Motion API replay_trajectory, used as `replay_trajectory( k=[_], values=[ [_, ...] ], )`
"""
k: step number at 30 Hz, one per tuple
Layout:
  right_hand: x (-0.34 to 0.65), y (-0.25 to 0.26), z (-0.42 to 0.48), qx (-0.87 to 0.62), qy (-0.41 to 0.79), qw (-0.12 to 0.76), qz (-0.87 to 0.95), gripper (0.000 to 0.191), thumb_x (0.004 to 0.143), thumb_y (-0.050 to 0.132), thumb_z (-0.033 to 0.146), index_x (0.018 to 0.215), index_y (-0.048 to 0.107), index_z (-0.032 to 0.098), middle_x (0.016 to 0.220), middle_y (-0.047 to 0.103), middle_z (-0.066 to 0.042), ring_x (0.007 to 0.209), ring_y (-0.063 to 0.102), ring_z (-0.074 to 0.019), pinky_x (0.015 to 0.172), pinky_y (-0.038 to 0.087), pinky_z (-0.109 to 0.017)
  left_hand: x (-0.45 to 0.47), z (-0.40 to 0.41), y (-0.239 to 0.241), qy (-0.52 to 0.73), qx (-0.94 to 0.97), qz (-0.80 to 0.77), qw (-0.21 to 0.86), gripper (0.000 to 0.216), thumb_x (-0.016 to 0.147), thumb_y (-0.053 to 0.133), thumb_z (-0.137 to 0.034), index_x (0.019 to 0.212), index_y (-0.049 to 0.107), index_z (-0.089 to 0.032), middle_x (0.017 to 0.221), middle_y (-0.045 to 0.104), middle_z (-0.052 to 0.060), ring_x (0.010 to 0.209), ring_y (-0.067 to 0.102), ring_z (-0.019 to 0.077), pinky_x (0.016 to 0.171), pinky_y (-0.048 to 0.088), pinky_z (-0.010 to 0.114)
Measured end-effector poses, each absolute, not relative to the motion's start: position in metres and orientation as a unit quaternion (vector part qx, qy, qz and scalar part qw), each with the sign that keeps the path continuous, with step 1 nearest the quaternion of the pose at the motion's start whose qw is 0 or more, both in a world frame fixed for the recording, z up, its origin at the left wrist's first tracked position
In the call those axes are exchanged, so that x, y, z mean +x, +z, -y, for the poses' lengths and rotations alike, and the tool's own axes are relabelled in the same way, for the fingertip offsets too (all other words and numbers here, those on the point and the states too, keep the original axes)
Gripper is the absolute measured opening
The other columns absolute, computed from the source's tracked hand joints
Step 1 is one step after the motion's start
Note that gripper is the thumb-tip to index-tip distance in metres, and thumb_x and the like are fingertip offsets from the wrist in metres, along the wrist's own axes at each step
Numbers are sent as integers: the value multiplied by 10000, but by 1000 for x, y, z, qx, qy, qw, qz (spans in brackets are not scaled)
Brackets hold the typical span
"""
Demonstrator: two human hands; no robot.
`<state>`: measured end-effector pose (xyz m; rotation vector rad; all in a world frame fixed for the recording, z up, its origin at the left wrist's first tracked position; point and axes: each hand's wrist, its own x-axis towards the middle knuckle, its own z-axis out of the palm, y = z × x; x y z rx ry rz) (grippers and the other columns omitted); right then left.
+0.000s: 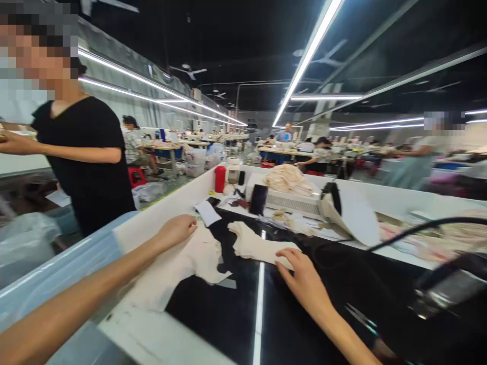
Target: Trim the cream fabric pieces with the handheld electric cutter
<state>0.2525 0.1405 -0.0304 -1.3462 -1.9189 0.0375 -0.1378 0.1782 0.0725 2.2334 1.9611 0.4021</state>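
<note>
My left hand (178, 231) is closed, its fingertips pinched at the upper edge of a cream fabric piece (190, 258) that drapes over the left side of the black work surface (216, 324). To the right lies a small stack of cream fabric pieces (253, 244). On its right end rests my right hand (300, 271), thumb and fingers apart and stretched out. Just above the left fabric is a white paper slip (208, 213). A pair of thread snips (359, 317), blurred, lies right of my right forearm.
Along the back stand a red container (219, 179), a dark phone (258, 199), a heap of cream fabric (289, 178) and a white lamp shade (350, 213). A blurred machine part (449, 289) with a black cable is at right. A person in black (87, 157) stands close on the left.
</note>
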Motion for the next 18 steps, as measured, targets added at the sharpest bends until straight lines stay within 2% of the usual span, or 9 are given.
replay_trajectory(
  k=[2,3,6,15,18],
  values=[
    [254,-38,-143,-509,40,403,759,261,956,562,411,1033,756,253,1135,776,-113,1059,741,-333,980,574,-515,-146,-173,67,114,725,-675,74,213,1072,636,-349,1124,746,-174,1201,749,109,1105,706,268,1013,571,436],
    [254,-42,-144,-503,51,407,761,276,952,572,436,1040,762,257,1148,775,-111,1061,744,-333,981,573,-514,-148,-171,63,104,719,-683,79,273,1078,684,-398,1210,715,-161,1243,723,96,1115,707,252,1003,597,465],
    [253,-52,-145,-492,71,398,771,293,964,582,493,1057,775,293,1192,767,-84,1072,752,-314,962,586,-471,-151,-165,53,91,710,-692,97,330,1080,703,-400,1309,683,-163,1302,699,103,1119,714,252,974,630,465],
    [243,-48,-129,-482,129,371,783,313,983,582,540,1058,781,310,1252,750,-88,1073,772,-284,849,627,-374,-146,-160,40,154,726,-659,117,311,1082,699,-393,1294,692,-165,1299,702,101,1124,713,255,979,629,463],
    [238,-43,-123,-471,148,382,781,298,960,603,537,1016,792,313,1202,770,-83,1052,780,-280,862,635,-372,-145,-159,40,187,729,-648,117,257,1081,696,-381,1206,713,-157,1220,721,85,1083,714,243,972,618,451]
  ],
)
